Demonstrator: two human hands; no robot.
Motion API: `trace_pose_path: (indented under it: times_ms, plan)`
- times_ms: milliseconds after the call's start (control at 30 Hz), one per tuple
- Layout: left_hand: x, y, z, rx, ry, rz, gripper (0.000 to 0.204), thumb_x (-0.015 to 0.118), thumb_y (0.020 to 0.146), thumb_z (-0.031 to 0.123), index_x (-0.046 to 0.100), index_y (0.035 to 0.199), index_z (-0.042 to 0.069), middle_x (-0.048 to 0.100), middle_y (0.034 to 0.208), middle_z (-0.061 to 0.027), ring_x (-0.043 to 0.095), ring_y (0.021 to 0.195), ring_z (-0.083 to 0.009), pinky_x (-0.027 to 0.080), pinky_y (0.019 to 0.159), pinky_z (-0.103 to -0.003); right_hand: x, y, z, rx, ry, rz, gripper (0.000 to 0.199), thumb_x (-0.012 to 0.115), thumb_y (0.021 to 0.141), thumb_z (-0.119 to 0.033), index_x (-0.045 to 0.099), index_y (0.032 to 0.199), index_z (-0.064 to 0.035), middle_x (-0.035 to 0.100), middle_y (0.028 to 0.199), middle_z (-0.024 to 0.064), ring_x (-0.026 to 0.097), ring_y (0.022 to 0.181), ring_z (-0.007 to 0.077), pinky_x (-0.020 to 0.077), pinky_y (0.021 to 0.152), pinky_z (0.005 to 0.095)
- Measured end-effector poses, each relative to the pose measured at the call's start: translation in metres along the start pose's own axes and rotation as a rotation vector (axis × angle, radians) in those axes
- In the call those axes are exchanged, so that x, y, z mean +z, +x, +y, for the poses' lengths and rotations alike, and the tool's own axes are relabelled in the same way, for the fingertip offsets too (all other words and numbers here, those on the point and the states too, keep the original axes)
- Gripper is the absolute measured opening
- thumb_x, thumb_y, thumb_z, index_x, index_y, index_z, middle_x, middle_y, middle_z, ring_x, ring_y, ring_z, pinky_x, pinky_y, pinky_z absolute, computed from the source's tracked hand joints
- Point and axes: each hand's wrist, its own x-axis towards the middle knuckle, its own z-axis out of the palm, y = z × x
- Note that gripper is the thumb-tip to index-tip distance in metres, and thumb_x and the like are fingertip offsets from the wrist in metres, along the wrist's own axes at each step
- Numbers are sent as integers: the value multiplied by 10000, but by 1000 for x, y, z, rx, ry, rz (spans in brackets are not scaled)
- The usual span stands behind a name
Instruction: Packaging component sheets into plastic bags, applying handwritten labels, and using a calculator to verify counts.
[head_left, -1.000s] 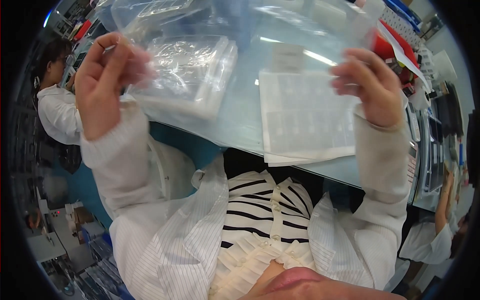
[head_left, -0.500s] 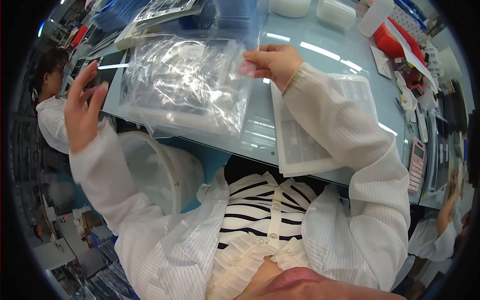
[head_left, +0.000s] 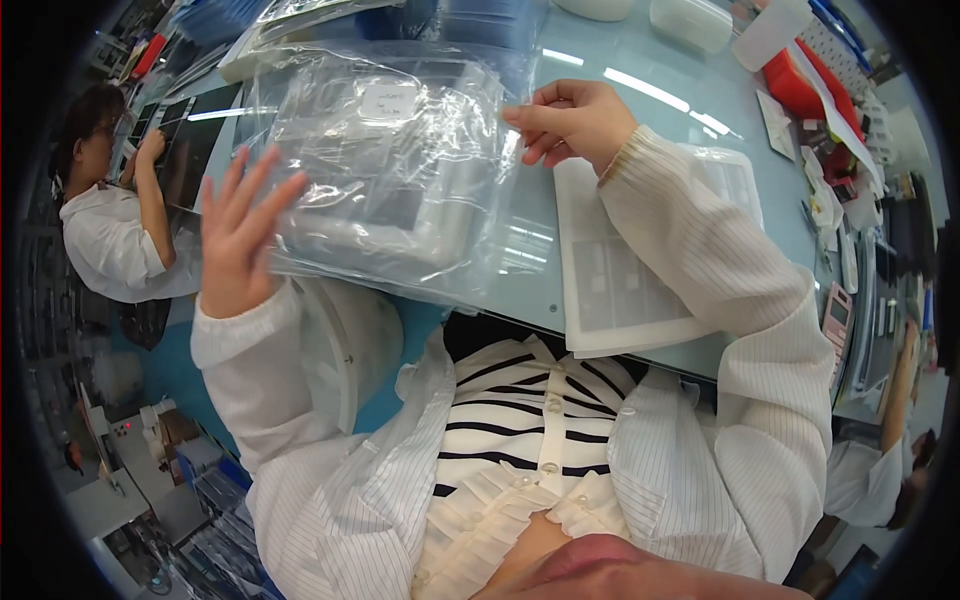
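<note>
A clear plastic bag [head_left: 350, 210] lies on the glass-topped table, with a white frame-like tray inside and a white label [head_left: 388, 100] near its top. My left hand [head_left: 240, 235] is raised at the bag's left edge, fingers spread, holding nothing. At the opposite edge, my right hand [head_left: 575, 125] has its thumb and bent fingers closed at the bag's rim; the exact contact is hard to see. Partly under my right forearm, a pale, flat compartment tray [head_left: 610, 290] rests at the table's front edge.
A white bucket [head_left: 365, 335] stands below the table's front edge. Blue sheets [head_left: 490, 25] are stacked behind the bag. To the right are a red bin [head_left: 795, 85] and a pink calculator [head_left: 836, 315]. A co-worker [head_left: 115, 220] sits at far left.
My left hand has come inward to the bag's left side. My right hand has shifted slightly right. The bag lies flatter, its label more visible.
</note>
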Motion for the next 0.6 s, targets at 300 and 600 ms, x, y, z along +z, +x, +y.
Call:
trace_pose_path:
  times_ms: [300,600]
  plan:
    - [24,19,-17,37,2,28,605,443,725,-128,643,1245,106,553,1361,-104,425,1347,-303,251,1143,-441,1,-2,-1,-28,-99,-2,448,757,808,-347,623,999,35,689,834,129,667,662,149,507,552,239]
    - [-24,5,14,169,-412,127,555,548,786,234,558,1301,27,432,1427,-253,346,1378,-399,234,1129,-499,-150,-104,29,-530,-820,233,469,779,801,-218,592,1200,-59,656,1085,57,636,966,160,502,801,279]
